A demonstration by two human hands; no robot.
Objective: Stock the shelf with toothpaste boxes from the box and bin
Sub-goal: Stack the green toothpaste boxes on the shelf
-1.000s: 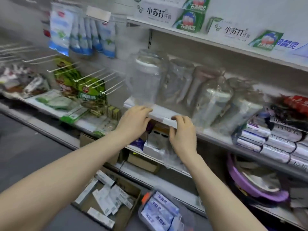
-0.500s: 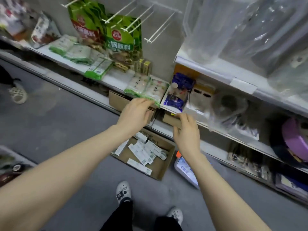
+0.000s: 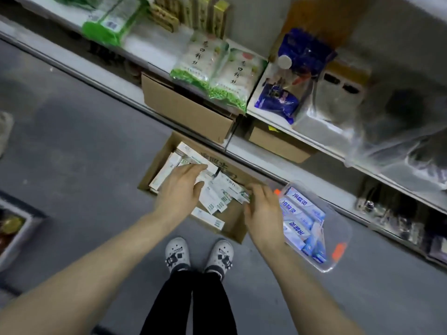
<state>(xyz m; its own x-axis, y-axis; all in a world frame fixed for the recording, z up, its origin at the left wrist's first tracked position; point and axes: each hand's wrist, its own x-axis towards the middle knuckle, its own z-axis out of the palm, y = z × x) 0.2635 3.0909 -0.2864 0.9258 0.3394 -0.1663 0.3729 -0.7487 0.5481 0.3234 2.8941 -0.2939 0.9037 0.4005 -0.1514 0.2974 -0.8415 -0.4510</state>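
Much seems left to stock: the box on the floor and the bin beside it both hold many toothpaste boxes. The left hand reaches in, fingers straight; whether the right hand grips one cannot be told

white toothpaste boxes jumbled in cardboard box

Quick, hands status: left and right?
Left hand: open, fingers over white toothpaste boxes.
Right hand: cannot tell; fingers blurred at the boxes.
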